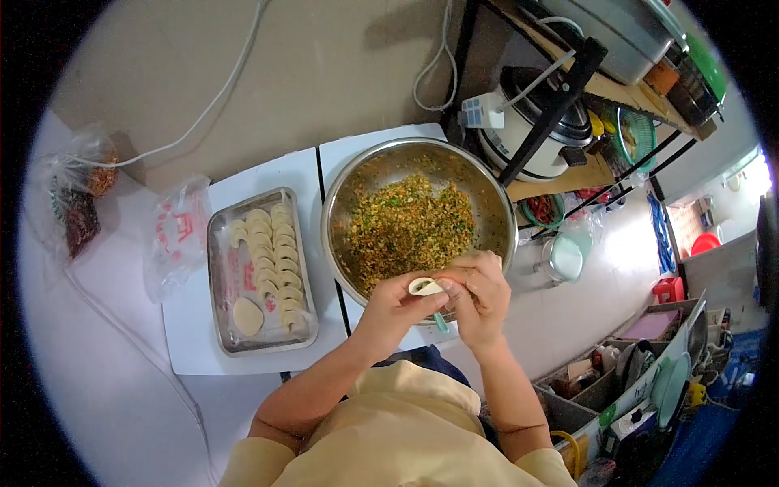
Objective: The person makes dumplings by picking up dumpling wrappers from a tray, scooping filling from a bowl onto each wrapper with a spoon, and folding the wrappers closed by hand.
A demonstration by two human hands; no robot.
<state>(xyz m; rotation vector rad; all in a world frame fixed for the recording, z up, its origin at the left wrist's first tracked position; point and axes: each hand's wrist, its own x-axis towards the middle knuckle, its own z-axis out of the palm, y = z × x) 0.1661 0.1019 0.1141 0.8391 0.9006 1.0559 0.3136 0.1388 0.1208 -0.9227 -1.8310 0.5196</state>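
Together, the left hand [393, 308] and right hand [480, 296] pinch a half-open dumpling [423, 286] between their fingertips, just below the middle of the frame. A green handle [441, 322] pokes out beneath. Above sits a steel bowl [381, 166] of chopped filling [414, 227]; left of centre, a tray [268, 345] holds folded dumplings [286, 253] and one flat wrapper [247, 316].

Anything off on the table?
One flat wrapper lies unfolded in the near left part of the tray, odd beside rows of folded dumplings. No obvious spill or damage on the table.
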